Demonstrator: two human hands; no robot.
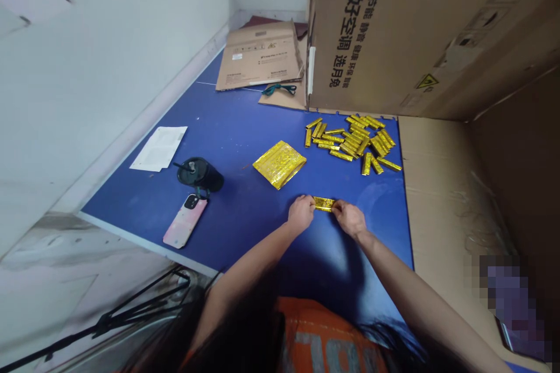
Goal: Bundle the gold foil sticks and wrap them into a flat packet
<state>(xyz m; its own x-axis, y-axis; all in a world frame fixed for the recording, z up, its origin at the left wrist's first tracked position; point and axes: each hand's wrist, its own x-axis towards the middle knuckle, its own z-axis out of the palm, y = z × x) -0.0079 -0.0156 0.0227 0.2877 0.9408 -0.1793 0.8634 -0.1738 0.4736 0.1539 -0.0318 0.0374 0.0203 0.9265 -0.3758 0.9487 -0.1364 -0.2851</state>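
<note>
Between my two hands is a folded strip of shiny gold foil sheet (pixel 324 204), low over the blue table. My left hand (pixel 301 213) grips its left end with closed fingers. The right end is pinched in my right hand (pixel 349 217). Just beyond lies a flat square stack of gold foil sheets (pixel 279 164), turned at an angle. Farther back on the right, a loose pile of narrow gold foil strips (pixel 352 137) is spread in several directions. My fingers cover both ends of the strip.
A black lidded cup (pixel 201 175) with a straw stands left, beside a pink phone (pixel 186 221) and white papers (pixel 160 148). Large cardboard box (pixel 376 35) walls the back right. Flattened cardboard (pixel 262 55) and a dark green cord (pixel 279 90) lie at the back.
</note>
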